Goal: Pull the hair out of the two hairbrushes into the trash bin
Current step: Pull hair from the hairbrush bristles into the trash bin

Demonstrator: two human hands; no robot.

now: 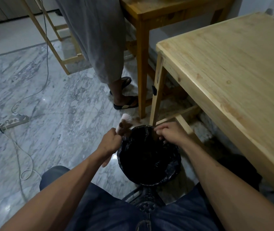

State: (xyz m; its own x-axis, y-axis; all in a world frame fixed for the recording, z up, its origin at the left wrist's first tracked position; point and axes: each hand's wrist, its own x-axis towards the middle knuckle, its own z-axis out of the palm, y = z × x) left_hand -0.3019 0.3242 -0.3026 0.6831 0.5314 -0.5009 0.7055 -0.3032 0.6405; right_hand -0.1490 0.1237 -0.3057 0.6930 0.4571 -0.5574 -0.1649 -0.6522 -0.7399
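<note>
My left hand (110,141) grips a pale pink hairbrush (123,121) by its handle, bristles facing right, just left of the bin's rim. A clump of brown hair (124,126) sits in its bristles. The trash bin (176,167), lined with a black bag, stands on the floor between my knees. My right hand (168,132) hovers over the bin's far rim with its fingers pinched together; a few thin strands seem to hang from them, too faint to be sure. Only one hairbrush shows in the head view.
A pale wooden table (233,64) fills the right side, its leg (156,97) right behind the bin. A darker wooden table (143,55) stands behind. Another person in sandals (124,104) stands ahead. A power strip (12,122) and cables lie on the marble floor at left.
</note>
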